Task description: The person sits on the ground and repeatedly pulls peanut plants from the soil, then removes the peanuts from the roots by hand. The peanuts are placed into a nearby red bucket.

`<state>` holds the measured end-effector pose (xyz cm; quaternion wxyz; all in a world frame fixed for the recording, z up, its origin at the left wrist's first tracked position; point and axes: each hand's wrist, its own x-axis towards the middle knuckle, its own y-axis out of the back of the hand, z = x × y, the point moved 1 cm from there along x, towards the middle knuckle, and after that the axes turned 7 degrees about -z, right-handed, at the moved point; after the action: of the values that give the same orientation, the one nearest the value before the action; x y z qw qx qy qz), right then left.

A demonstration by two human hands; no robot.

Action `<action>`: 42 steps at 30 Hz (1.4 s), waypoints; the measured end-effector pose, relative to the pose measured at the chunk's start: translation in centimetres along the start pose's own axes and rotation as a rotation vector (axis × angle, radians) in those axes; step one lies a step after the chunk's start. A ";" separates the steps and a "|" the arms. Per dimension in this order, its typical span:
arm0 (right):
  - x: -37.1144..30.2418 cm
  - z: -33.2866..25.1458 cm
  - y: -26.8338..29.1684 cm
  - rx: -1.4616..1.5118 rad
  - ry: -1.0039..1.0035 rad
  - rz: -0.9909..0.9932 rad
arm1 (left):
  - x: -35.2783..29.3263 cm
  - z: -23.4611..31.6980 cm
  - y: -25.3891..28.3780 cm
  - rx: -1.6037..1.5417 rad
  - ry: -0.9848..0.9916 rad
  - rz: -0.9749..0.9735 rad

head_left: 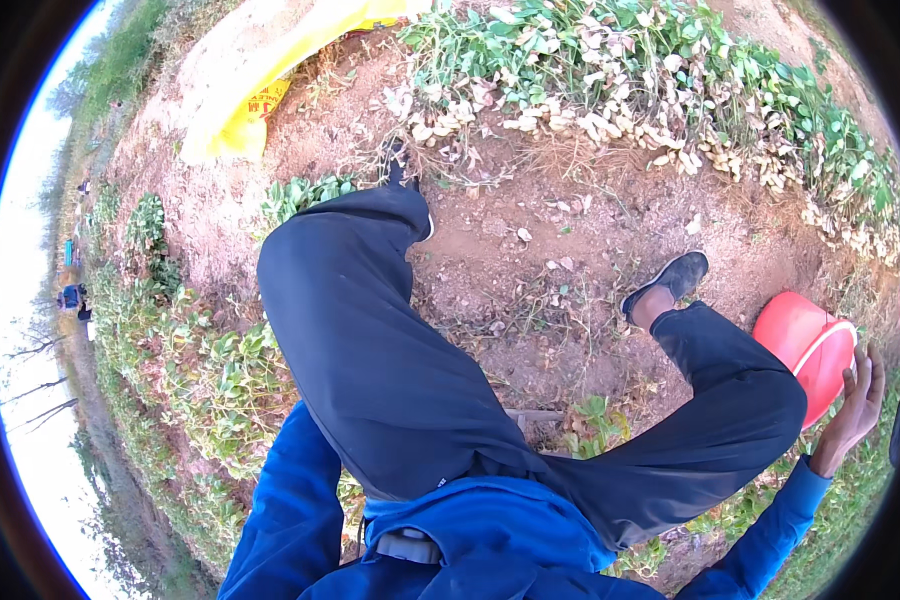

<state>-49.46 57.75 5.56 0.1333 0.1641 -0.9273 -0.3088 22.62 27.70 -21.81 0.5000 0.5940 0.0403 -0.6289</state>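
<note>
My right hand [852, 408] is at the right side, beside the rim of a red plastic bucket [792, 335]. Its fingers are stretched out and slightly apart; whether they touch the rim I cannot tell. The bucket sits tilted on the soil, partly behind my bent right knee. Of my left arm only the blue sleeve [295, 495] shows, and the left hand is out of sight. Across the far side lies a row of pulled peanut plants [610, 75], their pale pods [595, 125] turned toward me.
A yellow sack [240, 130] with red print lies at the far left. My dark shoe [680, 275] rests on reddish soil [560, 240] strewn with dry leaves and stems. Leafy green plants [225, 380] grow along the left.
</note>
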 end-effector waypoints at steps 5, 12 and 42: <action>-2.7 -8.9 -8.7 -0.044 0.162 -0.051 | -1.0 6.0 6.2 0.410 -0.067 0.056; -4.1 -10.2 -19.2 0.132 0.131 -0.557 | 1.9 28.1 10.0 0.055 -0.748 0.163; -6.1 -14.0 -19.3 -0.149 0.255 -0.915 | 7.6 50.5 2.5 -0.421 -0.618 -0.113</action>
<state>-34.71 38.09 3.60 0.1077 0.5819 -0.7115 -0.3790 -9.80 -10.47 -11.72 0.5641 0.2575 0.0487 -0.7830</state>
